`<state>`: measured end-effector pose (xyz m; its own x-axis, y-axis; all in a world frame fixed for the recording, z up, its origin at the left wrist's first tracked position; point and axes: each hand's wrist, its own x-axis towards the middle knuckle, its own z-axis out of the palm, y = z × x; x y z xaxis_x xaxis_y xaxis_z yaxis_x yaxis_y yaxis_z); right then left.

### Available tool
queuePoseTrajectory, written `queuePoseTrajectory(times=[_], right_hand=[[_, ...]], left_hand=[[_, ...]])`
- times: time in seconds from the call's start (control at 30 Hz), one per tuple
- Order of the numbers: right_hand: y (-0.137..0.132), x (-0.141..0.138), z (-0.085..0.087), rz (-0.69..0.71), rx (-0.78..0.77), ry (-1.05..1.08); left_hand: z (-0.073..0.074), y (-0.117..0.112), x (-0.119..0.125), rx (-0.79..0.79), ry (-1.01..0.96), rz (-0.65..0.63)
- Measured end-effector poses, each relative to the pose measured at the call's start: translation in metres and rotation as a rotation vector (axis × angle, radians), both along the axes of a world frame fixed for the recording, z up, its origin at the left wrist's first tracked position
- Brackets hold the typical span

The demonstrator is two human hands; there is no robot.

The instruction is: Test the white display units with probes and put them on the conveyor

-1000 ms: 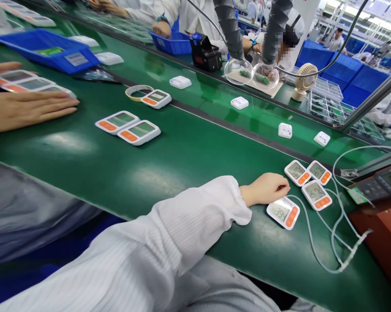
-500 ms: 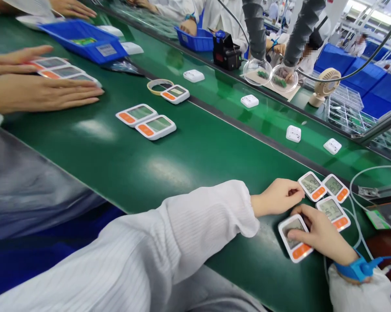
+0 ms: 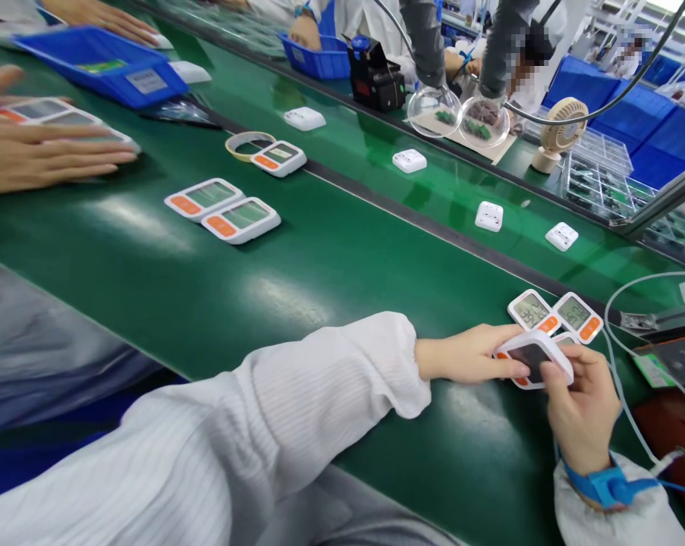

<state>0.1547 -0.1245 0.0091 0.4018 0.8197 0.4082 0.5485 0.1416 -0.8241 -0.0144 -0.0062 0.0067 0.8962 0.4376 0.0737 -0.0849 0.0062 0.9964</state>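
A white digital meter [image 3: 527, 362] with a dark screen and orange buttons is held up, tilted, between both my hands. My left hand [image 3: 482, 355] grips its left end, thumb across the front. My right hand [image 3: 586, 402], a blue wrist strap below it, pinches the right end with thumb and fingers. Just behind lie two more meters, the left one [image 3: 532, 311] and the right one [image 3: 578, 317], faces up with digits lit on their screens. A third meter [image 3: 567, 339] is mostly hidden behind the held one.
Two meters [image 3: 222, 210] lie mid-table, and another [image 3: 279, 158] beside a tape roll [image 3: 240, 146]. Several white units sit on the green conveyor belt [image 3: 365, 163]. A co-worker's hands [image 3: 46, 155] cover meters at left, near a blue bin [image 3: 100, 64]. A white cable [image 3: 618, 379] loops at right.
My right hand has lifted the meter off the table and tilted it. My left hand has come from beside the other meters to grip its left end. The view has shifted right.
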Motion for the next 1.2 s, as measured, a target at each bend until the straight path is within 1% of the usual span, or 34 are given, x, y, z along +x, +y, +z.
queuePoseTrajectory(times=[0.1,0.13,0.2,0.3,0.4,0.6,0.67,0.8,0.9,0.97,1.03,1.1,1.2], right_hand=[[-0.003,0.001,0.003,0.013,0.003,-0.032],[-0.004,0.001,0.003,0.008,0.017,-0.064],[-0.004,0.002,0.001,0.015,0.061,-0.140],[-0.004,0.003,-0.003,0.048,0.082,-0.194],[-0.003,0.003,-0.003,0.029,0.039,-0.228],[0.002,-0.001,0.011,-0.048,-0.046,-0.371],[0.004,-0.002,0.013,-0.051,-0.068,-0.405],[0.007,-0.004,0.006,0.017,-0.153,-0.406],[0.010,-0.004,-0.001,0.108,-0.209,-0.349],[0.012,-0.002,-0.004,0.133,-0.235,-0.334],[0.013,-0.001,-0.005,0.129,-0.238,-0.338],[0.013,-0.001,-0.005,0.119,-0.209,-0.366],[0.014,0.000,-0.003,0.123,-0.118,-0.507]], left_hand=[[-0.001,-0.001,0.003,-0.300,-0.073,-0.038],[-0.001,-0.001,0.003,-0.374,-0.099,-0.046],[-0.001,0.001,0.004,-0.457,-0.127,-0.053],[0.000,0.003,0.003,-0.521,-0.132,-0.064],[-0.001,0.005,0.004,-0.533,-0.129,-0.040],[-0.003,0.005,0.005,-0.497,-0.087,0.022],[-0.003,0.005,0.006,-0.481,-0.082,0.037],[-0.004,0.006,0.007,-0.467,-0.064,0.119],[-0.005,0.008,0.009,-0.546,-0.047,0.193],[-0.006,0.009,0.010,-0.591,-0.048,0.231],[-0.006,0.010,0.010,-0.604,-0.051,0.256],[-0.006,0.011,0.011,-0.601,-0.054,0.280],[-0.006,0.015,0.010,-0.587,-0.060,0.315]])
